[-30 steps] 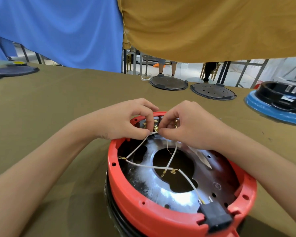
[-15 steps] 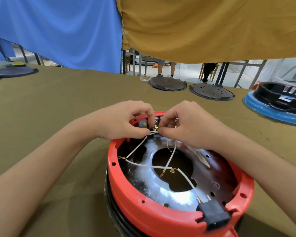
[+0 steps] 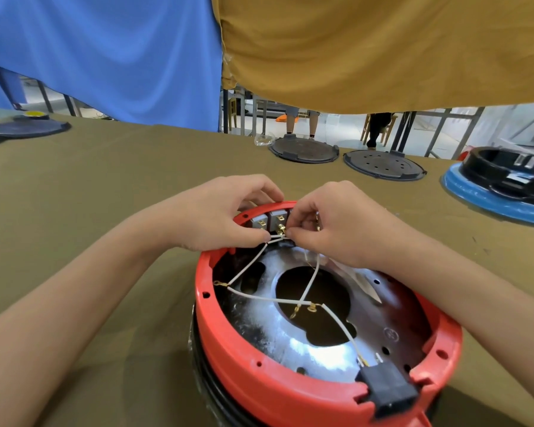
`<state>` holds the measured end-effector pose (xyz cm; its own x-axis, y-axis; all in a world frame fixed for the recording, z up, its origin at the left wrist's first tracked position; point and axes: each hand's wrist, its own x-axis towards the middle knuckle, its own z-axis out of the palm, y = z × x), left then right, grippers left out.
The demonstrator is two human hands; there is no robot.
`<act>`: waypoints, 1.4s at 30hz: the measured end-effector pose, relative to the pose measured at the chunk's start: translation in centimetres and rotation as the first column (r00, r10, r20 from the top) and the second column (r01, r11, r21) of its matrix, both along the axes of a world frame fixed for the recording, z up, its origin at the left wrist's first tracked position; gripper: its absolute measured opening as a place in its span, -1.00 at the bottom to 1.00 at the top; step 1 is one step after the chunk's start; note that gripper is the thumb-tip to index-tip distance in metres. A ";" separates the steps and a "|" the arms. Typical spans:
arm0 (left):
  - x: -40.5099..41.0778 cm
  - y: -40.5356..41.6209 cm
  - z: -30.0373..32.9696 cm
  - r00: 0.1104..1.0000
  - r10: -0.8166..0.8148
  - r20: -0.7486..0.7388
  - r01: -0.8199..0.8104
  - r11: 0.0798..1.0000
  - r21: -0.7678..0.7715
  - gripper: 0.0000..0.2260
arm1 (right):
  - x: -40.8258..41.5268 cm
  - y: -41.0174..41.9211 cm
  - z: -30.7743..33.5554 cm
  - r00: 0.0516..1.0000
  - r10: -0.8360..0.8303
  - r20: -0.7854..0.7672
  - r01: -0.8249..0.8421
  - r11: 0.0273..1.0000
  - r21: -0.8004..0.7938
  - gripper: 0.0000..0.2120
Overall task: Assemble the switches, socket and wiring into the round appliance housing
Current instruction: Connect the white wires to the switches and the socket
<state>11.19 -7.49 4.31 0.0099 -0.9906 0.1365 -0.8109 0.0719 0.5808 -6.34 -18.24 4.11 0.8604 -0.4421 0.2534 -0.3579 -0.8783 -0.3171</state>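
Both hands are working at the far rim of the red housing [image 3: 290, 392], which is sitting on the tabletop [image 3: 90, 211] right in front of you. Your left hand [image 3: 219, 214] is pinching the white wires [image 3: 272, 298] just below the switches [image 3: 270, 221], fingers curled tight. Your right hand [image 3: 336, 223] is pinching what looks like a brass terminal at the middle switch's tab; the tip itself is too small to confirm. The socket [image 3: 389, 391] is already sitting in its notch at the near rim, with 1 wire running to it. At least 3 brass terminals are lying loose over the metal plate [image 3: 315, 349].

For this step:
- Be lining the terminal up square with the tab before you push; a skewed push is likely bending the tab.
- Be pushing on the metal crimp, not the insulation.
- Left hand should be holding slack in the wire so nothing is pulling the connector back off.
- Check you are mating the right lead to the right switch before seating it.

Versus 1 s ago: your left hand is sitting slightly lower and further left, so 2 grey switch bodies are now showing where it was covering them. Right hand is staying on the same tab. The loose wire layout is looking unchanged.
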 end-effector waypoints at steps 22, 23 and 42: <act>-0.1 0.1 0.1 0.989 0.095 0.110 -0.100 0.994 0.044 -0.71 | 0.3 0.1 0.2 0.999 0.001 -0.039 -0.006 0.991 -0.131 -0.92; -0.1 0.1 0.1 0.990 0.091 0.107 -0.096 0.995 0.039 -0.73 | 0.3 0.1 0.2 0.999 0.007 -0.039 -0.012 0.991 -0.135 -0.91; -0.2 0.2 0.3 0.994 0.089 0.069 -0.094 0.993 0.074 -0.67 | 0.2 0.0 0.2 0.998 0.064 -0.018 -0.067 0.954 -0.292 -0.90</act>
